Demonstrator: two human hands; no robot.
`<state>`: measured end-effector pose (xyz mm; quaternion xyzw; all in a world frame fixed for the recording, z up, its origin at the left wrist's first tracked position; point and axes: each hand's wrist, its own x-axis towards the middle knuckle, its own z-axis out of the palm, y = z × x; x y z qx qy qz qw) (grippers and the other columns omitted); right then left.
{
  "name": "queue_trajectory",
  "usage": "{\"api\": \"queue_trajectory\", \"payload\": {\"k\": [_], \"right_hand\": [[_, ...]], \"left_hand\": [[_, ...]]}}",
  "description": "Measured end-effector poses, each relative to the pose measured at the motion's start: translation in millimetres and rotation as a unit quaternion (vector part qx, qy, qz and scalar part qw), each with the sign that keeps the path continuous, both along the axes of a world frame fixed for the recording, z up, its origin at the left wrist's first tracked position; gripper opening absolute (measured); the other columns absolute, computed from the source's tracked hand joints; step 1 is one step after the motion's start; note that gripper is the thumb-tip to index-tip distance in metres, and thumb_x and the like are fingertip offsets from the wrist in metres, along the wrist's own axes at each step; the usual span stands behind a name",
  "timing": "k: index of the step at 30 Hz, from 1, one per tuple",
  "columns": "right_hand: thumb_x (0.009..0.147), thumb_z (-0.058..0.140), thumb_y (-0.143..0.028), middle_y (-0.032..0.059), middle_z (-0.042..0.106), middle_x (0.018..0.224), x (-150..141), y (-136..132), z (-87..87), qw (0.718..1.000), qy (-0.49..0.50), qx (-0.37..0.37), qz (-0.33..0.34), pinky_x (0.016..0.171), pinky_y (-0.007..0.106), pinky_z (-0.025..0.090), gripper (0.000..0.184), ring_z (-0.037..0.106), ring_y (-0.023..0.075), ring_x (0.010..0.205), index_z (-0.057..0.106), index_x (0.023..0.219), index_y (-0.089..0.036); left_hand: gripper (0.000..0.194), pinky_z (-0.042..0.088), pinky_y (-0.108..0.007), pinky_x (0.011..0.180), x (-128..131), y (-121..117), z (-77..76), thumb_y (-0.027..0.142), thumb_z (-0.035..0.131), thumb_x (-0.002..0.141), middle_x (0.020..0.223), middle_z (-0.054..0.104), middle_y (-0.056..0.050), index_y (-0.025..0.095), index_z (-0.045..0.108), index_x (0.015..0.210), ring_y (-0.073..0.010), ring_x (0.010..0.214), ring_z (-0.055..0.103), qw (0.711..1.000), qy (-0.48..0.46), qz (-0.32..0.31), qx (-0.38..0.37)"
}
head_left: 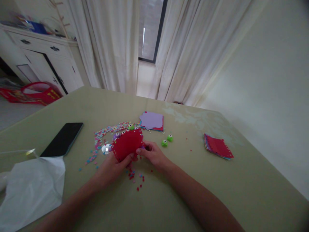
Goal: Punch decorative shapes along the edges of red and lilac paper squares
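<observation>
A red paper card [127,144] with small punched cut-outs along its edges is held tilted above the table. My left hand [118,166] grips its lower left side, the thumb on top near the bottom edge. At the right edge my right hand [154,156] is closed around a small purple paper punch [143,147], mostly hidden by the fingers, its thumb tip against the card. Behind the card, several small coloured pieces with googly eyes are partly covered. To the right lie two green frog-eyed pieces [167,141]. Tiny heart-shaped red paper bits [131,175] are scattered below the hands.
A line of pastel confetti [103,130] curves behind the card. A stack of paper squares [152,120], lilac on top, lies beyond; a red-topped stack of cards [218,146] is at right. A black phone [62,140] and white sheet [36,187] are at left.
</observation>
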<state>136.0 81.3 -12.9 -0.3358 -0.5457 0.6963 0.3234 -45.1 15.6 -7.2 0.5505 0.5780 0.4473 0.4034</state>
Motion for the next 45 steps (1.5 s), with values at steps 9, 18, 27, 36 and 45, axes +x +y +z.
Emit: {"api": "queue_trajectory", "payload": {"k": [9,18,27,36,45], "right_hand": [[0.064,0.093,-0.053,0.0001,0.068,0.08,22.8,18.9,18.3,0.99,-0.104,0.097,-0.024,0.067,0.028,0.047,0.051,0.06,0.0165,0.069,0.069,0.094,-0.019],[0.099,0.064,-0.025,0.0119,0.071,0.1,70.7,57.3,30.1,0.746,-0.516,0.417,-0.059,0.089,0.034,0.048,0.017,0.065,0.0232,0.094,0.078,0.097,-0.015],[0.099,0.067,-0.035,0.0029,0.067,0.094,51.7,-0.8,103.1,0.754,-0.231,0.553,-0.27,0.079,0.035,0.055,0.045,0.061,0.0191,0.078,0.056,0.141,-0.023],[0.104,0.058,-0.036,0.0163,0.069,0.118,9.0,15.4,24.6,0.736,-0.297,0.583,-0.173,0.085,0.043,0.058,0.046,0.067,0.0282,0.103,0.052,0.146,-0.018],[0.099,0.067,-0.021,0.012,0.07,0.116,1.8,23.8,-18.6,0.771,-0.366,0.518,-0.049,0.099,0.045,0.053,0.028,0.062,0.0286,0.111,0.064,0.127,-0.02]], "left_hand": [[0.027,0.055,-0.029,0.055,-3.1,-2.4,22.4,0.047,0.068,0.087,0.063,0.073,-0.001,0.022,0.075,0.078,-0.0206,0.057,0.068,0.995,0.013,0.087,0.048],[0.029,0.061,-0.033,0.057,-1.1,-2.0,25.9,0.052,0.069,0.086,0.076,0.08,-0.002,0.024,0.075,0.083,-0.0229,0.06,0.072,0.992,-0.043,0.118,0.026],[0.031,0.061,-0.035,0.061,-8.8,-0.3,24.7,0.055,0.065,0.085,0.063,0.075,0.0,0.025,0.07,0.079,-0.0254,0.06,0.073,0.977,0.0,0.208,0.05],[0.043,0.056,-0.034,0.063,-10.6,-0.2,18.8,0.057,0.059,0.091,0.058,0.07,0.0,0.026,0.065,0.062,-0.0226,0.057,0.068,0.98,0.044,0.185,0.061],[0.038,0.058,-0.036,0.066,-13.5,-0.7,12.0,0.057,0.065,0.087,0.063,0.074,-0.001,0.025,0.07,0.067,-0.0245,0.061,0.071,0.979,0.06,0.19,0.036]]}}
